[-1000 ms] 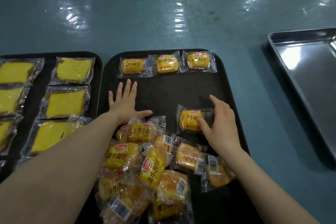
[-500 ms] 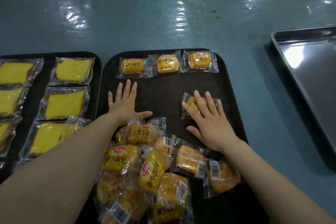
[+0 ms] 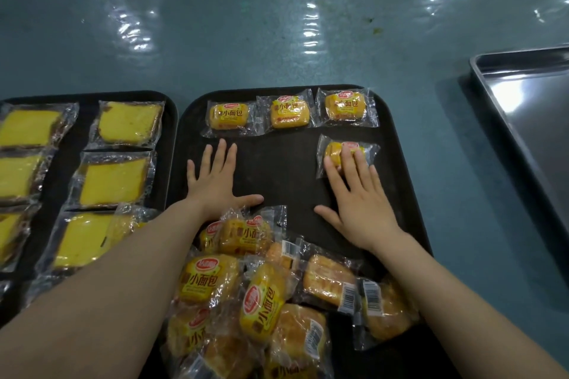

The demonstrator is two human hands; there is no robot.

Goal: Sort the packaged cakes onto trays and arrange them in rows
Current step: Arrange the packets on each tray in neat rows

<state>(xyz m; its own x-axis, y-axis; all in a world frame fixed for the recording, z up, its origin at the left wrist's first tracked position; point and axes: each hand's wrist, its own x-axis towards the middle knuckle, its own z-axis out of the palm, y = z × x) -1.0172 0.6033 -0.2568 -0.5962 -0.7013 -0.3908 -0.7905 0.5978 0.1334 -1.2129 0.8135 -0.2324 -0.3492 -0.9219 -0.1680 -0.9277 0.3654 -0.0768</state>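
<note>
A black tray (image 3: pixel 292 181) holds a row of three small yellow bun packs (image 3: pixel 288 111) along its far edge. Below the rightmost one lies a fourth bun pack (image 3: pixel 334 149), with the flat fingers of my right hand (image 3: pixel 358 203) pressing on it. My left hand (image 3: pixel 215 181) rests flat and spread on the bare tray at the left, holding nothing. A loose pile of bun packs (image 3: pixel 261 295) fills the tray's near part between my forearms. On the left black tray (image 3: pixel 167 132), several square yellow cake slices (image 3: pixel 114 178) lie in rows.
A shiny metal tray (image 3: pixel 529 120) stands at the right, nothing in its visible part. The table (image 3: pixel 277 40) is teal under clear plastic film. One bun pack (image 3: pixel 129 224) leans over the gap between the two black trays.
My right hand has slid the fourth bun pack away from me and to the right, from near the pile to just under the row's rightmost pack. The left hand has stayed still.
</note>
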